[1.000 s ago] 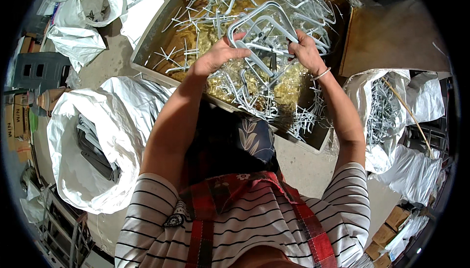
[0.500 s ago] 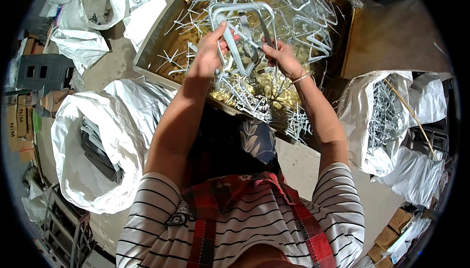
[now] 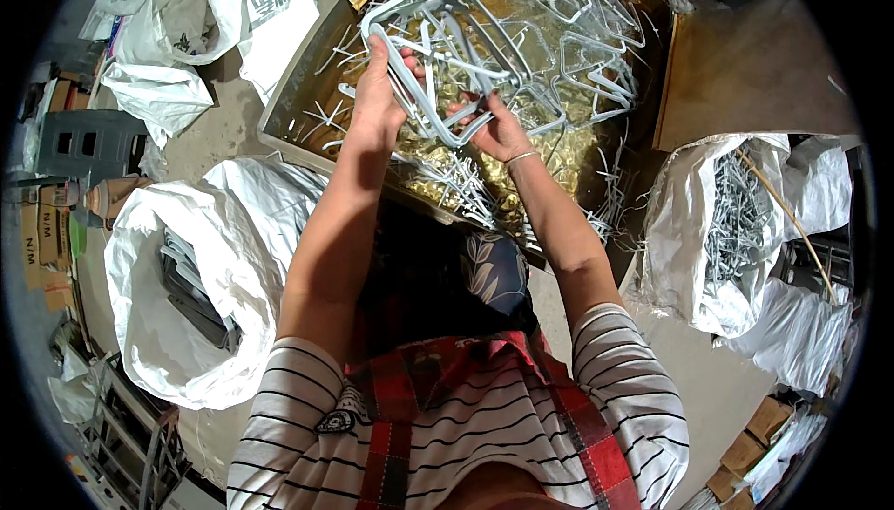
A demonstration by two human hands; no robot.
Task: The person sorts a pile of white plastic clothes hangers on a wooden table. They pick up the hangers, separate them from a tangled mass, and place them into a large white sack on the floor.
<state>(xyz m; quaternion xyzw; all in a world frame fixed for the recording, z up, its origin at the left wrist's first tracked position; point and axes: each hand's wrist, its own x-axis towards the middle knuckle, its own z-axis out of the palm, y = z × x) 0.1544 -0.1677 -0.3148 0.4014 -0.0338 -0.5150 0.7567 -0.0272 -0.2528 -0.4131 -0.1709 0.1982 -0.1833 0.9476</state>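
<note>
Several grey rounded-corner plastic frames [image 3: 417, 100] are held together, tilted, above a large bin [image 3: 296, 142]. My left hand [image 3: 380, 91] is closed round their left side, its thumb on the near face. Lower and to the right, my right hand [image 3: 495, 128] has its fingers closed at their lower edge; part of the grip is hidden behind the frames. Beneath them in the bin lie thin whitish plastic sprues [image 3: 456, 184] and more loose pale frames [image 3: 596, 77] over a shiny yellowish bottom. I cannot tell whether the shine is water or clear film.
On the left a white woven sack [image 3: 140, 324] contains dark grey frames [image 3: 191, 296]. Another white sack [image 3: 670, 268], full of grey sprue scraps [image 3: 736, 217], stands to the right beside a brown board [image 3: 754, 81]. A grey plastic crate [image 3: 112, 144] sits at far left.
The frames have swung to a steeper tilt and shifted slightly left. My right hand has moved left and down along them, and my left hand has moved a little left.
</note>
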